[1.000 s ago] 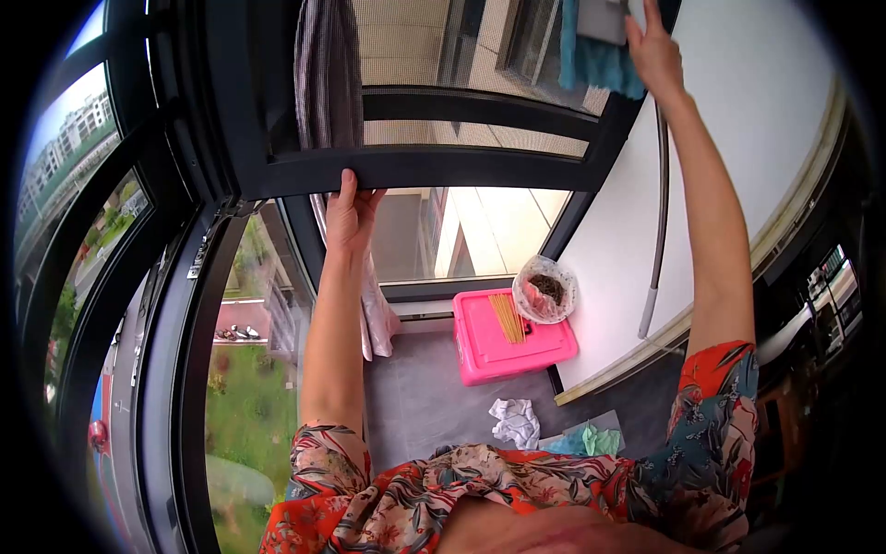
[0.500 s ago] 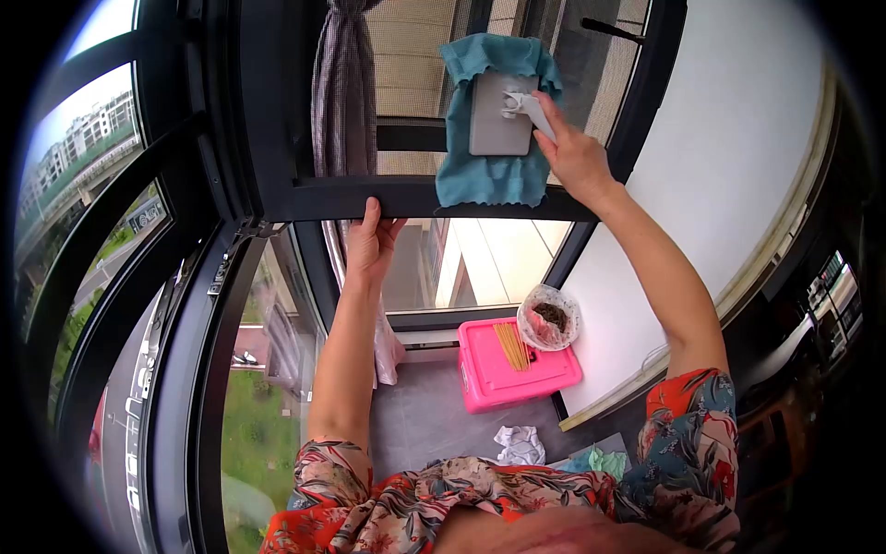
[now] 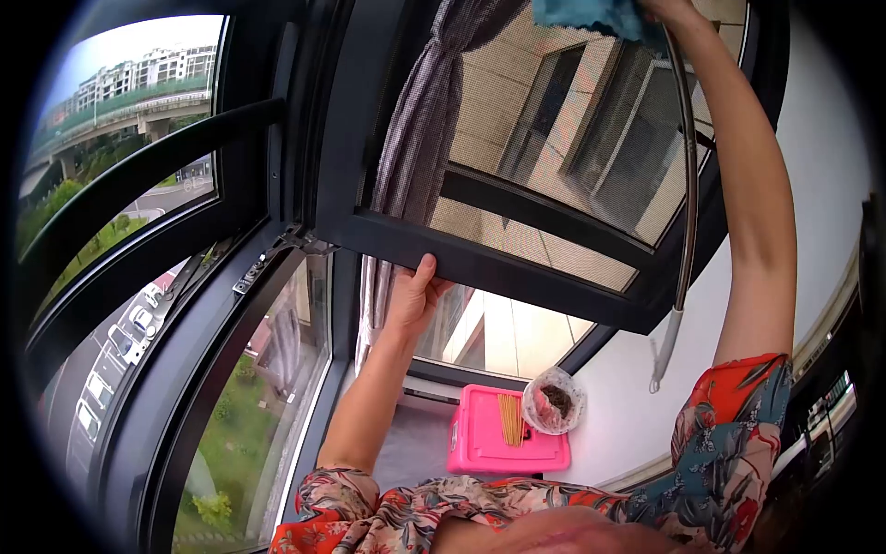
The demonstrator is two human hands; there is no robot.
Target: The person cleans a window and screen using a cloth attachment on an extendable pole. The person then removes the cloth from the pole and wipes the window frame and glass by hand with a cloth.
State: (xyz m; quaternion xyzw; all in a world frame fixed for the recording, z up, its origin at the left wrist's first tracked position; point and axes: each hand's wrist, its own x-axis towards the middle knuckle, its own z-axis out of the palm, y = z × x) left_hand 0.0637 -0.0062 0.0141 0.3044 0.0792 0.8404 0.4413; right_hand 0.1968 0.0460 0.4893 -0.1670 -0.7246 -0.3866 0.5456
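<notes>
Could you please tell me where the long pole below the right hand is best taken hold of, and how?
I would grip the pole around its grey lower end, probably coming from below: that slim, straight section points downward, well apart from the right hand.

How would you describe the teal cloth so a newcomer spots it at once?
Start at the dark-framed window sash, held at its bottom by the left hand. Go up the sash to the picture's top edge, where the teal cloth is partly cut off beside the right hand. Its blue-green colour and wavy lower edge set it apart from the gathered purple-grey curtain nearby.
</notes>
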